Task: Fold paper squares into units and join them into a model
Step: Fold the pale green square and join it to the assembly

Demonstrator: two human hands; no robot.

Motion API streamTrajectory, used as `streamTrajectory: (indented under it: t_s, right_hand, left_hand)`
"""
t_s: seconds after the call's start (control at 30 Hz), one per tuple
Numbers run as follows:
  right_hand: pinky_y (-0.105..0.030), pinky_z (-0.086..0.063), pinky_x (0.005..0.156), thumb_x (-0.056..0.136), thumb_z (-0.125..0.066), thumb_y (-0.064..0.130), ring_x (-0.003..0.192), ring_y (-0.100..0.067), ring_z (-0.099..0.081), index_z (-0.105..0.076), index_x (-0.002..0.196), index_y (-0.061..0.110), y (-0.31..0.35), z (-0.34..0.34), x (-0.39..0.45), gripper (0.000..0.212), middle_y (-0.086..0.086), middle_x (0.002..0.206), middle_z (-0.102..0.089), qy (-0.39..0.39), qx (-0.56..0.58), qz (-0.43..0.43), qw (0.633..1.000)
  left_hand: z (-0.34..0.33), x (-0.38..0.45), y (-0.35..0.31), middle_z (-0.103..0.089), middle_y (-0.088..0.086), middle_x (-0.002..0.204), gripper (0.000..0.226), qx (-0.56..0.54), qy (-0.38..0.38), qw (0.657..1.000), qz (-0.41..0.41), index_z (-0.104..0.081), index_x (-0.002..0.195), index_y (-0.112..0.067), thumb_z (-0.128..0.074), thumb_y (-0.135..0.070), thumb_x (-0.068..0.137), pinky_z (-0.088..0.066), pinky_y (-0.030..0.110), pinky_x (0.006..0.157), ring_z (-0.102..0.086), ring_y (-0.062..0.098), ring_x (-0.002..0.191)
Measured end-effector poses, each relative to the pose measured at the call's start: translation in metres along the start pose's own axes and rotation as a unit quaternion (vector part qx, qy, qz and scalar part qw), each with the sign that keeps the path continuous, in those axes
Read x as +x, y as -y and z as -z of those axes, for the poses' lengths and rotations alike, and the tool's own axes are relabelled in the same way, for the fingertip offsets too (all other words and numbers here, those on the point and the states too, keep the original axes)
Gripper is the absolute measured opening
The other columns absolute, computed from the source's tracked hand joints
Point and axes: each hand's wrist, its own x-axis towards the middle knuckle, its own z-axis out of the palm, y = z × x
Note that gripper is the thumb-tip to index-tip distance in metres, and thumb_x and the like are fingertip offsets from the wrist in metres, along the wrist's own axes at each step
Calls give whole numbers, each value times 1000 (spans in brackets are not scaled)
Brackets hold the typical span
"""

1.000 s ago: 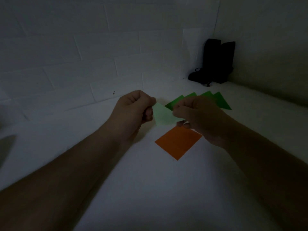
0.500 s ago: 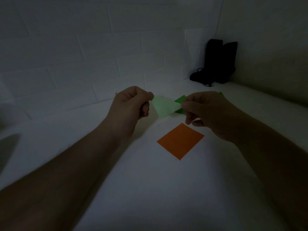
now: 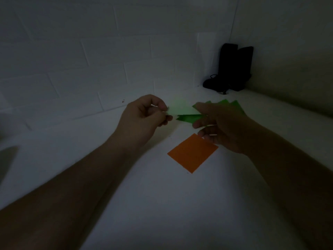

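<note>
A green paper, pale on its upper face and darker green on a fold below, is held in the air between both hands. My left hand pinches its left end. My right hand grips its right end and hides that part. Behind my right hand, several green folded pieces lie fanned on the white table. An orange paper square lies flat on the table below my hands, its top corner just under my right fingers.
White brick walls meet in a corner at the back right, where a black pouch-like object stands with a cord beside it. The scene is dim.
The green paper has been opened out wider between my hands, and a darker green fold now shows below its pale face. Both hands have kept their hold.
</note>
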Motion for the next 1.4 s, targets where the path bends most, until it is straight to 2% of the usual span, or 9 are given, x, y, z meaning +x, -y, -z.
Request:
streamTrajectory:
  t_s: [0.17, 0.4, 0.57, 0.77, 1.07, 1.13, 1.2, 1.27, 1.4]
  right_hand:
    - [-24, -54, 59, 89, -71, 4, 66, -15, -67, -69, 101, 8, -4, 5, 4, 13, -7, 82, -71, -19, 2, 66, 998]
    - [-28, -58, 65, 86, -76, 9, 67, -15, -70, -71, 100, 12, -12, 4, 10, 15, -5, 82, -75, -14, -12, 71, 997]
    - [-27, -56, 62, 84, -77, 2, 69, -20, -67, -72, 92, 9, -17, 8, 12, 11, -17, 84, -75, -14, -39, 93, 995]
    - [-22, -50, 49, 83, -78, -1, 56, -13, -63, -71, 87, 6, -24, 10, 19, 11, -14, 72, -73, -3, -53, 101, 993]
    - [-25, -53, 56, 88, -73, 2, 63, -17, -63, -72, 89, 4, -23, 11, 16, 3, -12, 77, -71, -1, -42, 86, 995]
    - [-21, -53, 55, 89, -73, 8, 63, -13, -63, -72, 92, 9, -22, 9, 13, 3, -9, 79, -70, -45, -82, 120, 988]
    - [-12, -48, 50, 89, -75, 16, 58, -3, -62, -73, 89, 18, -20, 4, 9, 3, 2, 74, -70, -146, -188, 205, 949]
    - [-12, -46, 48, 89, -75, 23, 58, 0, -63, -72, 83, 27, -16, -7, 2, 8, 8, 68, -69, -184, -231, 268, 917]
    - [-27, -60, 59, 87, -78, 31, 69, -12, -72, -72, 89, 22, -18, -40, -5, 11, 2, 76, -73, -111, -132, 245, 954]
  left_hand:
    - [0, -4, 0, -77, 10, 86, 23, 86, 10, 996, 10, -66, 100, -19, -62, 2, 93, -59, 50, 86, -75, 4, 88]
    - [5, -1, 1, -80, -2, 87, 30, 117, 72, 988, 70, -56, 113, -29, -69, -10, 94, -58, 56, 91, -76, 12, 89]
    - [6, 0, -1, -80, 1, 88, 32, 108, 113, 981, 114, -57, 117, -26, -68, -8, 94, -59, 41, 84, -75, 13, 81]
    - [9, 2, -2, -80, 2, 90, 30, 124, 123, 975, 136, -58, 115, -25, -68, -9, 92, -58, 37, 79, -71, 12, 74]
    - [8, 6, 1, -78, 18, 90, 31, 20, 99, 977, 189, -58, 116, -9, -63, 6, 90, -48, 42, 77, -67, 20, 70]
    - [6, 7, 4, -79, 11, 89, 23, 34, 78, 980, 182, -61, 113, -11, -65, 0, 92, -56, 43, 80, -71, 19, 72]
    - [3, 7, 8, -80, -1, 88, 15, 71, 40, 983, 163, -66, 108, -17, -67, -10, 94, -62, 41, 85, -75, 13, 75]
    - [1, 9, 11, -80, -7, 86, 10, 76, -7, 988, 137, -70, 102, -20, -68, -15, 93, -63, 43, 85, -76, 10, 77]
    - [-4, 8, 12, -78, -7, 80, 4, 84, -53, 992, 82, -74, 92, -26, -73, -22, 91, -62, 37, 79, -74, 6, 75]
